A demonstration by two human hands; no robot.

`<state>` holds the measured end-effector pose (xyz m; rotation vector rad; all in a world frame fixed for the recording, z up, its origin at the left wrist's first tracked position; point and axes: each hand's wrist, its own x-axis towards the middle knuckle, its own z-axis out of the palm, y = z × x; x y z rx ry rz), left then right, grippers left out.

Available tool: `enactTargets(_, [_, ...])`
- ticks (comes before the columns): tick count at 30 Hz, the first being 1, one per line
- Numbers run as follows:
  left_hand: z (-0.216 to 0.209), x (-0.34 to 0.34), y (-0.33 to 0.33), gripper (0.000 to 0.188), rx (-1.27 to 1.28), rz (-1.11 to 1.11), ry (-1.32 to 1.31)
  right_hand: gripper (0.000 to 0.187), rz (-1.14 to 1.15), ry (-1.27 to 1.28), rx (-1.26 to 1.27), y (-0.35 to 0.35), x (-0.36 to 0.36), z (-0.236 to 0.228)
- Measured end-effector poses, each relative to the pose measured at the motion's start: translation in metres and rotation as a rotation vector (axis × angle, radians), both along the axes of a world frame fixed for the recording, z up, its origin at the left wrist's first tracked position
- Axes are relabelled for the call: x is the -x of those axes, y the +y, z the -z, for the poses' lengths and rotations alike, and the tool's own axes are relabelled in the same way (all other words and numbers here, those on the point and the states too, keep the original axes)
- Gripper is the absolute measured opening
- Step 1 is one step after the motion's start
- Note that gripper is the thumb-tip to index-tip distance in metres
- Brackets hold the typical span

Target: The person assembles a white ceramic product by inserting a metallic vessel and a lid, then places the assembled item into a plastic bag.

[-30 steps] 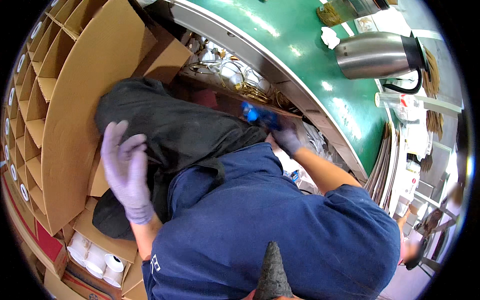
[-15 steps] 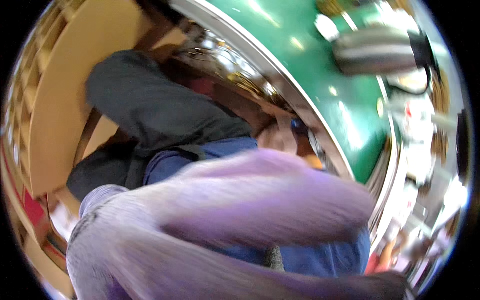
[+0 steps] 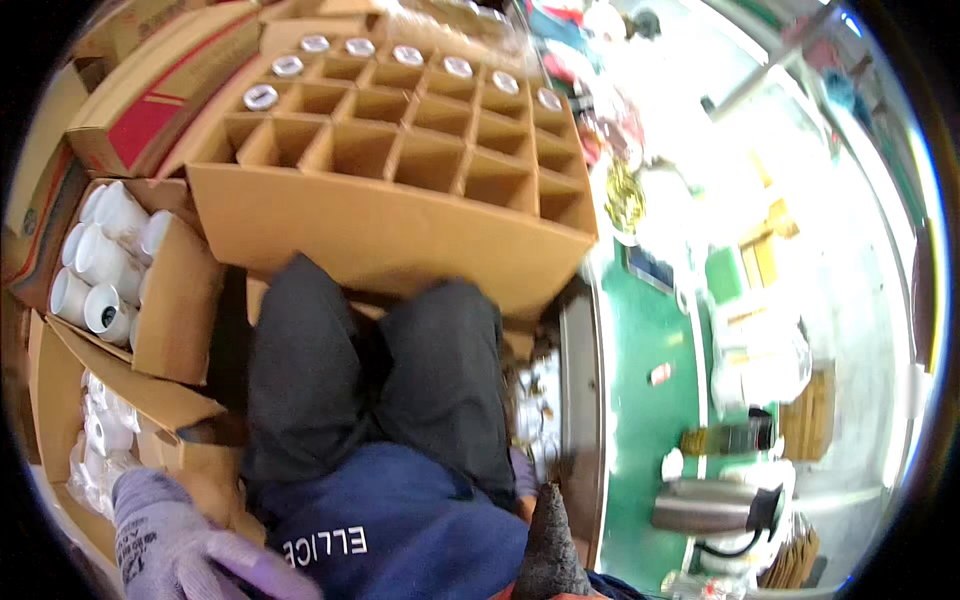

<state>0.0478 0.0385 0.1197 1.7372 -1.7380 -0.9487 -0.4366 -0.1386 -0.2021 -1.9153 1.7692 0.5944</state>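
My left hand (image 3: 205, 555), in a pale lilac knitted glove, is at the lower left beside my lap. Its visible fingers are stretched and apart, with nothing seen in them; the lower part is cut off by the picture's edge. Close to it is an open carton (image 3: 55, 400) with white items (image 3: 105, 430) in clear plastic. A bit of lilac glove (image 3: 524, 474) shows by my right thigh, seemingly my right hand; its fingers are hidden. Before my knees stands a divided carton (image 3: 390, 215), several compartments along its far and left sides holding pieces with round white tops (image 3: 407, 55).
A smaller carton (image 3: 180, 310) at the left holds several white cups (image 3: 105, 255). On the green bench (image 3: 640, 430) at the right are a steel jug (image 3: 705, 506), a phone (image 3: 650, 268) and a gold-coloured coil (image 3: 625, 195). Closed cartons (image 3: 165, 90) lie at the far left.
The view has turned and steadied. My gloved left hand, large and blurred across the middle before, has dropped to the lower left. The divided carton now shows fully in front.
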Motion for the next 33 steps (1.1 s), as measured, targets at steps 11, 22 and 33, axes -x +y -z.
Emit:
enactTargets(11, [0.087, -0.056, 0.290, 0.076, -0.732, -1.242, -0.074, 0.054, -0.971, -0.422, 0.907, -0.147, -0.426, -0.274])
enactTargets(22, [0.153, -0.096, 0.279, 0.073, -0.427, -1.224, 0.456, 0.046, -0.891, -0.568, 0.981, -0.184, -0.437, -0.269])
enactTargets(33, [0.202, -0.118, 0.386, 0.058, -0.766, -1.808, -0.183, 0.032, -0.923, -1.008, 0.783, -0.092, -0.387, -0.258])
